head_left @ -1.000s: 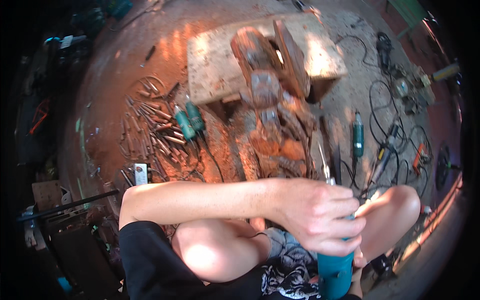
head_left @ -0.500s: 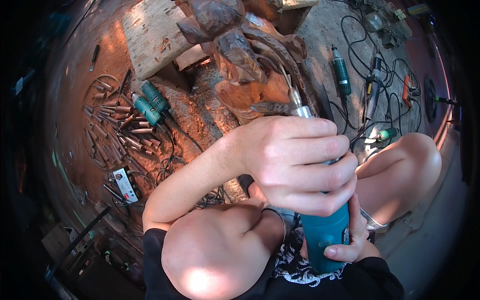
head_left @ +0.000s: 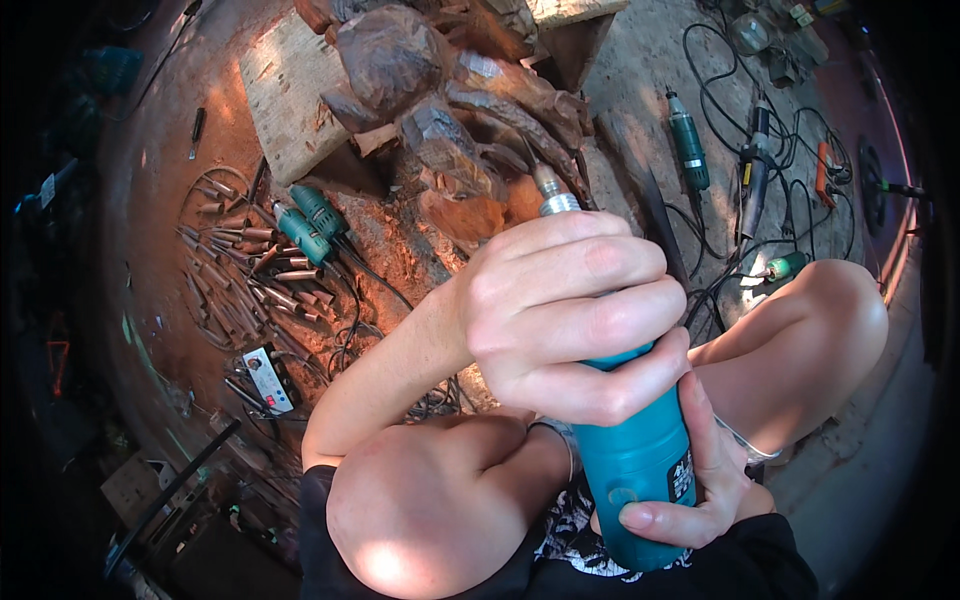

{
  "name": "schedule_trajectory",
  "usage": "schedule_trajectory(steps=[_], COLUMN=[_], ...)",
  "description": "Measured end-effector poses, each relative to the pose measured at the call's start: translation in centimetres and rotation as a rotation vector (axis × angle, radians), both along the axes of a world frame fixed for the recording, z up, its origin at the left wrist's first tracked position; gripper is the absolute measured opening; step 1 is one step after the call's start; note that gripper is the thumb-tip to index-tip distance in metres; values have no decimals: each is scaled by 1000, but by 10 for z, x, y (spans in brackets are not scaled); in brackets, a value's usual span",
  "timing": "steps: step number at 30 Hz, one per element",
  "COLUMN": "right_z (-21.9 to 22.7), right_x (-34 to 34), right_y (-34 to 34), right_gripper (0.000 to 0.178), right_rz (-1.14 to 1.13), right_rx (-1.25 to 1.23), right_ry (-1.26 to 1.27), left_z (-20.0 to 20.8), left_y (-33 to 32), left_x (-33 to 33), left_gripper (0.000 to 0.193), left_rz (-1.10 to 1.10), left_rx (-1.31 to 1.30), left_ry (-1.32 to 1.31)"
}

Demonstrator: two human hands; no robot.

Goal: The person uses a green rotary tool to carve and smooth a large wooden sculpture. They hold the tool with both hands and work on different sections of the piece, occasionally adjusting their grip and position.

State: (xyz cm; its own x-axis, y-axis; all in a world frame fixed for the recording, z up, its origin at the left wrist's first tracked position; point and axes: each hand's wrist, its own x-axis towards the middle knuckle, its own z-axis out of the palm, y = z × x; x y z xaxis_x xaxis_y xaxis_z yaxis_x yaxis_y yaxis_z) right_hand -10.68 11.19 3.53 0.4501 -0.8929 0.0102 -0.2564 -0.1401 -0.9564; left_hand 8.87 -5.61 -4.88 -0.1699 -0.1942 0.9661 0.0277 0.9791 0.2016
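Note:
A teal electric carving tool (head_left: 640, 450) with a silver collar and a thin pointed bit is held at a tilt in front of me. My left hand (head_left: 570, 310) wraps round its upper body, just behind the collar. Lower down, my right hand (head_left: 710, 480) grips the rear of the body, with the thumb laid across it. The bit points at a reddish-brown wood carving (head_left: 470, 155) with rough, faceted surfaces. The bit's tip lies against or just in front of the carving; I cannot tell if they touch.
A wooden board (head_left: 290, 90) lies at far left. Two teal rotary tools (head_left: 305, 222) rest beside a pile of brown rod-like pieces (head_left: 240, 270), near a white control box (head_left: 267, 380). On the right are another teal rotary tool (head_left: 688, 145), a dark tool (head_left: 755, 175) and tangled cables.
Both hands and the carving tool have shifted left. The wood carving has also moved left and a little nearer. My grip is unchanged.

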Motion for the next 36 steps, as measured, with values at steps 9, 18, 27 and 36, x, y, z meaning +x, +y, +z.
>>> schedule_trajectory(steps=[9, 18, 27, 36], right_z=[-10, -25, -17, -56], right_x=[-12, -26, -24, -37], right_y=[12, 19, 11, 42], right_gripper=[120, 116, 114, 118], right_rz=[76, 156, 108, 91], right_rx=[150, 226, 475, 86], right_ry=[-2, -24, -36, 14], left_z=[4, 3, 4, 2], left_y=[7, 9, 8, 6], left_x=[3, 5, 1, 3], left_gripper=[46, 38, 30, 36], left_rz=[-29, -79, -110, -113], left_rx=[-18, -94, -122, -171], left_ry=[-115, -223, -244, -274])
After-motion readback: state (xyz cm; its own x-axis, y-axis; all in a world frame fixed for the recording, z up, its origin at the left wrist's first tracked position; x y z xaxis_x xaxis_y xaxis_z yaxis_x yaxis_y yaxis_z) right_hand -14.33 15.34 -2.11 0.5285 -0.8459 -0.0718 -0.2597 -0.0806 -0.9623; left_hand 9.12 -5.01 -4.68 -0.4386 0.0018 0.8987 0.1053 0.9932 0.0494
